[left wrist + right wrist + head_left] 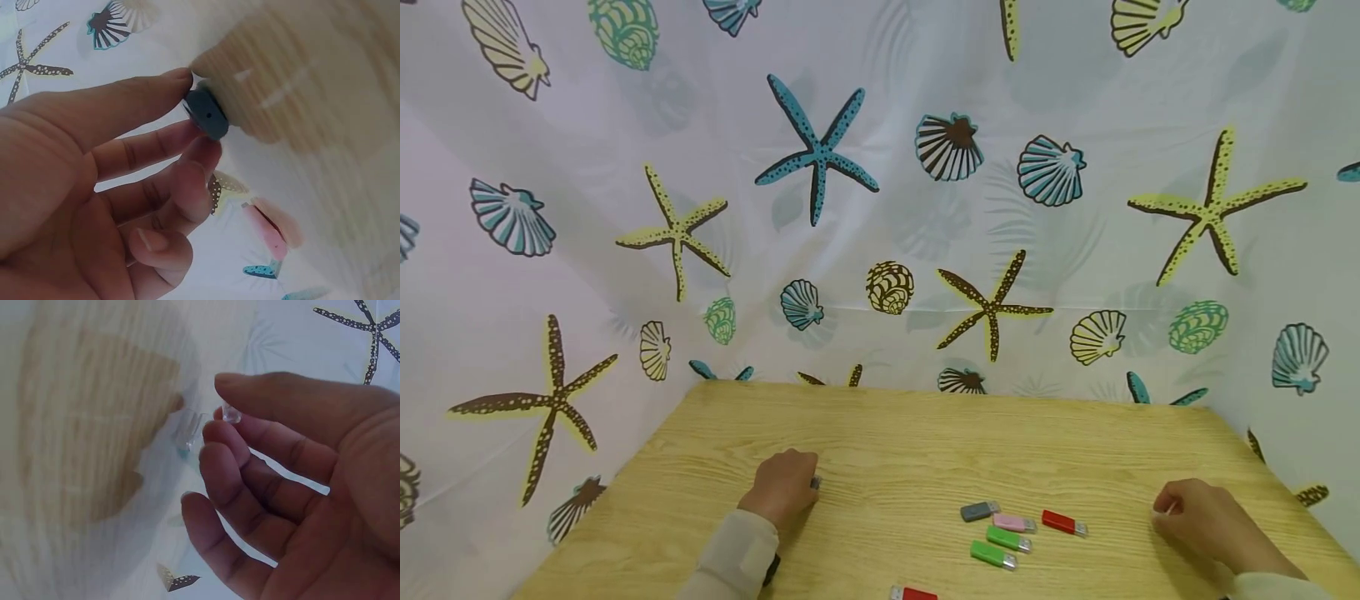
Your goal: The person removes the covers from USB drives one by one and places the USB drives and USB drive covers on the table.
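My left hand (784, 486) is low over the left of the table. Its thumb and forefinger pinch a dark grey-blue USB stick (208, 115) by its sides, and the stick appears to touch or nearly touch the wood. A pink USB stick (267, 230) lies beyond the curled fingers in the left wrist view. Over at the right, my right hand (1206, 521) holds a small clear piece (231, 414), like a cap, between thumb and forefinger. Just past those fingertips a second clear cap-like piece (189, 430) is on the table. Both clear pieces are hidden in the head view.
Between the hands lie a grey USB stick (979, 511), a pink one (1013, 522), two green ones (992, 554) and a red one (1063, 523). Another red stick (917, 594) is cut off by the lower frame edge. A shell-patterned curtain (865, 250) surrounds the wooden table (880, 433).
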`<state>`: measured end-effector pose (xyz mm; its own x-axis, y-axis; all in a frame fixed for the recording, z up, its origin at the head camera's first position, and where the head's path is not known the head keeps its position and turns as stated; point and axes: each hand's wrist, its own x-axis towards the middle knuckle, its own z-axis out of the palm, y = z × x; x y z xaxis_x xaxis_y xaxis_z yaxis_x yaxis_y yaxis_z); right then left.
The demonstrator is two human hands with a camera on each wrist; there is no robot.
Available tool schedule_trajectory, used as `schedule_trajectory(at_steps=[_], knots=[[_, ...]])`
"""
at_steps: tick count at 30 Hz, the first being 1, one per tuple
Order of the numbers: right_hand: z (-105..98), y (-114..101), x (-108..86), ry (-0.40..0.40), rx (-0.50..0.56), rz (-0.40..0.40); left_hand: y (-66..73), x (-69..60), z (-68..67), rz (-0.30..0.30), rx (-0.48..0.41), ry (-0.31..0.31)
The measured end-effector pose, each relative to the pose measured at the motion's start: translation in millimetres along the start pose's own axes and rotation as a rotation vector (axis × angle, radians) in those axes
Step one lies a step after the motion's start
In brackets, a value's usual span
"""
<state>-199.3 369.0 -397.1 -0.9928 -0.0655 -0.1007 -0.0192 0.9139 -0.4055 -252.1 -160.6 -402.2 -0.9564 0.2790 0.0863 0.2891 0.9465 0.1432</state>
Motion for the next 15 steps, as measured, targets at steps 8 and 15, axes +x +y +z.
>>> schedule_trajectory(at_steps=[8,15], knots=[[5.7,-0.6,-0.4,-0.007,0.02,-0.011,-5.7,-0.2,0.7,-0.036,0.028,0.034],[4.8,-2.0,-1.3,-0.034,0.043,0.028,-10.2,1.4,-1.8,-0.066,0.03,0.03]])
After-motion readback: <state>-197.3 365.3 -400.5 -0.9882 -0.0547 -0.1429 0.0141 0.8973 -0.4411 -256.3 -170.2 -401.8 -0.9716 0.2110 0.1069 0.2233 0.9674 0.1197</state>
